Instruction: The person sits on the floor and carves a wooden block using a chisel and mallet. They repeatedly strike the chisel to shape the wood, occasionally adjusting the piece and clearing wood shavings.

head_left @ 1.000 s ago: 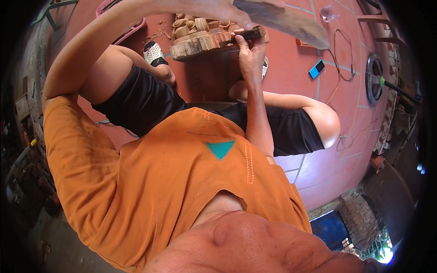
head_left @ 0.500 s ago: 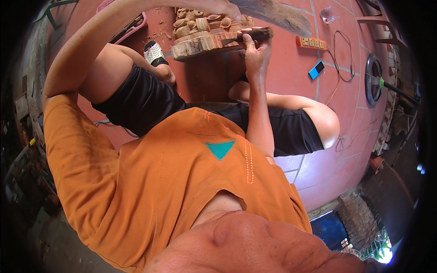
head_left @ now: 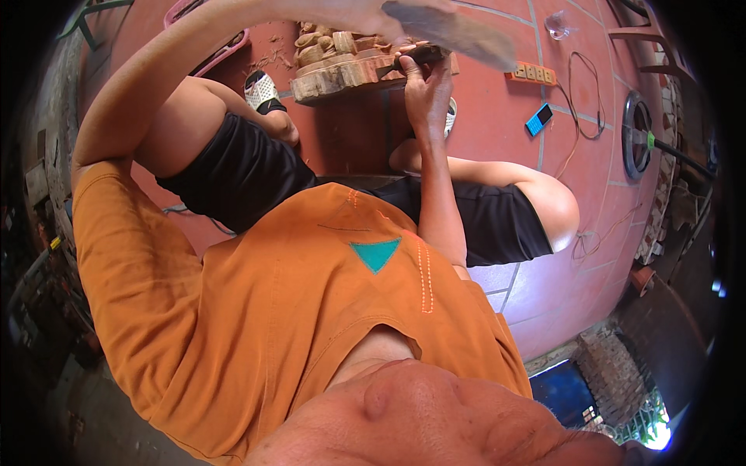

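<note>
A thick slab of wood with rounded carved relief, the wood carving [head_left: 334, 81], sits in front of me between my feet. My right hand [head_left: 427, 92] is closed around the dark handle of a chisel [head_left: 423, 54], whose blade points left onto the carving's near edge. Above it, my left hand [head_left: 377, 19] reaches across from the left, blurred and cut by the top edge. It grips a flat, club-like wooden mallet [head_left: 474, 43], which stretches right over the chisel's handle end. The mallet's grip is mostly hidden.
Wood shavings [head_left: 268, 58] lie on the red tiles beside a pink basket [head_left: 225, 58]. To the right are an orange power strip [head_left: 532, 74] with its cord, a blue phone [head_left: 538, 119], a clear glass [head_left: 557, 26] and a round-based fan [head_left: 639, 136].
The mallet has swung left and slightly down, nearer the chisel's end. My right hand and the chisel have shifted a little left along the carving, uncovering my right shoe.
</note>
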Demonstrator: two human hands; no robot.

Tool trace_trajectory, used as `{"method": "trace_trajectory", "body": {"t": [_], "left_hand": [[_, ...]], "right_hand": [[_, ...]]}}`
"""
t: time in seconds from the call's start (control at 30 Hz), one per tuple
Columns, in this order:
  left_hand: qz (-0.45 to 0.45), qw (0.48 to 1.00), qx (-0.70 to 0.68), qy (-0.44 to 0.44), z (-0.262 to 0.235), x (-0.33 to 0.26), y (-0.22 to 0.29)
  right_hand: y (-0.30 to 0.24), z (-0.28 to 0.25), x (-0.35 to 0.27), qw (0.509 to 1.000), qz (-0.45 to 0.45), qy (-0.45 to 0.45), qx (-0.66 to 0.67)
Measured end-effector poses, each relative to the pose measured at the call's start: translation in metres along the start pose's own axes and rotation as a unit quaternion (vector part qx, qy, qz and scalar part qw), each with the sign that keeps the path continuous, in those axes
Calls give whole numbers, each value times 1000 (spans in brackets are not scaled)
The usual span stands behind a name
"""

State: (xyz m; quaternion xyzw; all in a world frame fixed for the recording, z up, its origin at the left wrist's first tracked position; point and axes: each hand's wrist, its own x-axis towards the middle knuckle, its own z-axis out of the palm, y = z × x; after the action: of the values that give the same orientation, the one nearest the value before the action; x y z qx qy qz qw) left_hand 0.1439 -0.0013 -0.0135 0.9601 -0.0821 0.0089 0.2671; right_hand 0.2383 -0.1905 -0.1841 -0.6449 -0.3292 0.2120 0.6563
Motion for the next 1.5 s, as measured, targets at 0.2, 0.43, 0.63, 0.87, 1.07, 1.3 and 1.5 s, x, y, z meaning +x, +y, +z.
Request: {"method": "trace_trajectory", "body": {"t": [0.2,0.43,0.63,0.87,1.07,1.3,1.5], "left_hand": [[-72,994,28,-75,-21,12,20],[7,998,-52,34,-14,9,20],[-38,999,15,0,-13,7,19],[-43,999,-27,0,-13,5,13],[-33,999,-9,4,-11,4,12],[-38,999,-12,-8,-12,7,17],[-9,1000,-6,9,-13,5,15]], "right_hand": [[2,1,-3,1000,23,0,0],[3,-9,-2,1000,25,-4,-9],[10,-7,-2,997,27,25,60],[2,1,-6,998,32,7,53],[6,-2,-5,999,-12,9,-34],[15,-4,-5,1000,-8,23,-19],[18,-4,-5,1000,14,21,8]]}}
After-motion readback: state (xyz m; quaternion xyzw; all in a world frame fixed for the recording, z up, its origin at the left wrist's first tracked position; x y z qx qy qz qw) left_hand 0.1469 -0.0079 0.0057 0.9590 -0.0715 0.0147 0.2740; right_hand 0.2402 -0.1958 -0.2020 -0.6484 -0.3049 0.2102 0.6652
